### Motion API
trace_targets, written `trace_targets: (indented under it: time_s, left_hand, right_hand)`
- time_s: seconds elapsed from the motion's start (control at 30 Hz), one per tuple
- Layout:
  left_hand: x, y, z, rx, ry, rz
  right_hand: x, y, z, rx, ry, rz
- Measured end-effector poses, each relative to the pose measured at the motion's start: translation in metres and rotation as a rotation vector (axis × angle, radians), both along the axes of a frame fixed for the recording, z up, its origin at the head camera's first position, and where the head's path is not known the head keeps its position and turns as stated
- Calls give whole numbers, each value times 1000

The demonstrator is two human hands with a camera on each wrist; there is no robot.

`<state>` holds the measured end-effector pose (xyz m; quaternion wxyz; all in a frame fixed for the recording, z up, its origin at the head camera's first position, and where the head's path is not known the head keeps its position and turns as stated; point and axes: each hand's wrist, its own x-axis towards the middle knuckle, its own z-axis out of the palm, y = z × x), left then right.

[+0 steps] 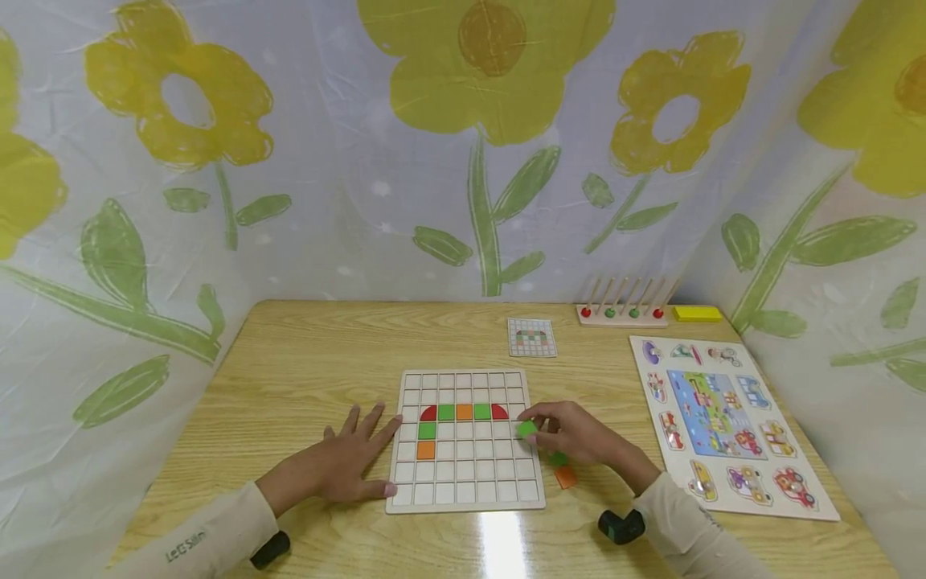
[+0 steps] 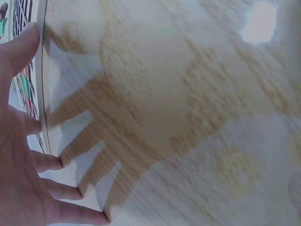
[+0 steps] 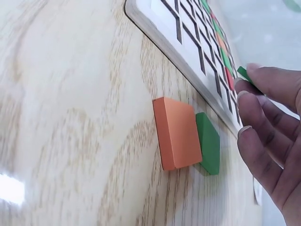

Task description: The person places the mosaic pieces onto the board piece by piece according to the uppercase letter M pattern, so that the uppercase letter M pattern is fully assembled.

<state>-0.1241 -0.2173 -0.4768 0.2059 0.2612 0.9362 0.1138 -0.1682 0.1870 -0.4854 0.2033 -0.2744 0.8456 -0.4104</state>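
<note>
A white grid board (image 1: 463, 486) lies on the table with red, green and orange tiles set in an arch of cells. My right hand (image 1: 571, 432) pinches a green tile (image 1: 526, 429) at the board's right edge; the right wrist view shows that green tile (image 3: 248, 77) edge-on between thumb and fingers. Below this hand, an orange tile (image 3: 181, 134) and another green tile (image 3: 209, 143) lie on the table. My left hand (image 1: 347, 458) is spread flat beside the board, its fingertips and thumb touching the left edge; the left wrist view shows the fingers (image 2: 51, 189) straight.
Behind the board lies a small pattern card (image 1: 532, 338). A peg stand with beads (image 1: 622, 319) and a yellow block (image 1: 697, 314) stand at the back right. A picture puzzle board (image 1: 734, 426) covers the right side of the table. Flowered cloth (image 1: 347, 201) hangs around it.
</note>
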Motion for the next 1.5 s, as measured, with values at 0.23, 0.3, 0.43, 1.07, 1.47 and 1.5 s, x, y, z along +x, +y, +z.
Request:
trace_targets:
  time_s: [0.23,0.3,0.43,1.07,1.47,1.5]
  left_hand:
    - [0,0,1,2,3,-4]
    - [0,-1,0,2,4,-5]
    - [0,-1,-1,1,11,-8]
    - [0,-1,-1,0,22,-6]
    - [0,0,-2,-12,24,0]
    - [0,0,-2,-11,23,1]
  right_hand:
    - [2,-3,1,-24,-18,-8]
    - [3,-4,1,-23,-27,-15]
    - [3,-7,0,-22,-39,-18]
    - [9,-16,-4,-32,-35,-29]
    - [9,-20,-10,-37,-20,-16]
    - [9,-21,-10,-41,-23,-11]
